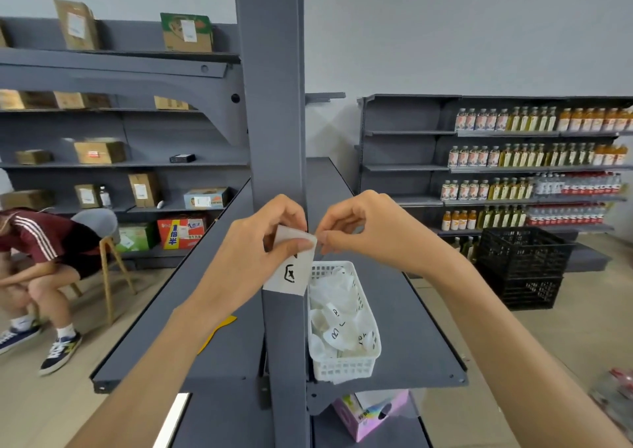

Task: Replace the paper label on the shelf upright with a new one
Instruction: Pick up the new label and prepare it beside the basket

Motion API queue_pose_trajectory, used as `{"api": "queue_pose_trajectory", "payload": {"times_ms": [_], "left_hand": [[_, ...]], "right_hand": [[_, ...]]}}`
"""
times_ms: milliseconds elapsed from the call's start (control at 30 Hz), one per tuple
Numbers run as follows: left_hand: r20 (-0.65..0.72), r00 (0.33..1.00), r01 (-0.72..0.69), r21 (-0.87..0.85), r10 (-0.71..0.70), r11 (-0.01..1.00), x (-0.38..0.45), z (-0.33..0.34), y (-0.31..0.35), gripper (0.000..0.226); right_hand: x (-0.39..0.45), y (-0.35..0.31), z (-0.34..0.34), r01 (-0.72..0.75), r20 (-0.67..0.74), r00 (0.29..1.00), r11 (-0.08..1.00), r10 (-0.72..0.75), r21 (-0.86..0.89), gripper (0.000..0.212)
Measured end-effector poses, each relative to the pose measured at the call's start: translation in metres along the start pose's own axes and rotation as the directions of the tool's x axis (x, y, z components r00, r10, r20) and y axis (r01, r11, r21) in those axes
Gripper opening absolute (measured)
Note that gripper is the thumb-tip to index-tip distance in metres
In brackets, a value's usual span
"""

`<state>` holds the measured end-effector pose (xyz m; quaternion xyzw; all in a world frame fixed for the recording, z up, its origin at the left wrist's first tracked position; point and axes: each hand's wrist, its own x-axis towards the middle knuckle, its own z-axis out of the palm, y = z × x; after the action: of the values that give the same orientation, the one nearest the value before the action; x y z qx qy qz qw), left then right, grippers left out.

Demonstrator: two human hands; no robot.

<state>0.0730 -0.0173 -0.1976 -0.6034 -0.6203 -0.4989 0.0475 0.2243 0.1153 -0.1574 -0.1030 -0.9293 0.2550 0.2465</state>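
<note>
1. Head view showed the paper label (pixel 289 262) held in front of the grey shelf upright (pixel 274 104), above the shelf board (pixel 411 310).
2. The left hand (pixel 260 242) was closed on the label, thumb pressed across its upper face and fingers curled behind its top edge.
3. The right hand (pixel 363 228) was closed in a pinch at the label's upper right corner; whether it gripped the paper itself or a backing film could not be told.
4. The label bore a black hand-drawn mark and its lower edge lay against the upright's face; whether it was stuck there or only held could not be told.
5. A white plastic basket (pixel 346 362) sat on the shelf board just right of the upright, holding more white slips with handwritten marks.
6. Judged step: separating or peeling at the label's corner, either lifting the old label or freeing a new one.
7. Recommended method:
   - Keep the left thumb firm so that the sheet does not twist.
   - Draw the pinched corner slowly and at a low angle to avoid tearing.
   - Keep adhesive faces from folding onto each other.
   - When applying, align the edges square to the upright, then press from one edge across.
8. A seated person (pixel 44 248) was well apart at the left, clear of the work.
</note>
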Motion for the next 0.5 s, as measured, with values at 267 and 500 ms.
{"api": "queue_pose_trajectory", "payload": {"times_ms": [267,500], "left_hand": [[0.040,0.999,-0.010,0.062,0.007,0.998,-0.004,0.005,0.006,0.011],[0.047,0.995,-0.099,0.203,0.092,0.974,-0.008,0.012,0.007,0.007]], "right_hand": [[-0.003,0.006,-0.002,0.020,0.031,0.999,0.999,-0.022,0.044,0.010],[-0.004,0.008,0.001,0.014,0.015,1.000,0.997,-0.015,0.080,0.012]]}}
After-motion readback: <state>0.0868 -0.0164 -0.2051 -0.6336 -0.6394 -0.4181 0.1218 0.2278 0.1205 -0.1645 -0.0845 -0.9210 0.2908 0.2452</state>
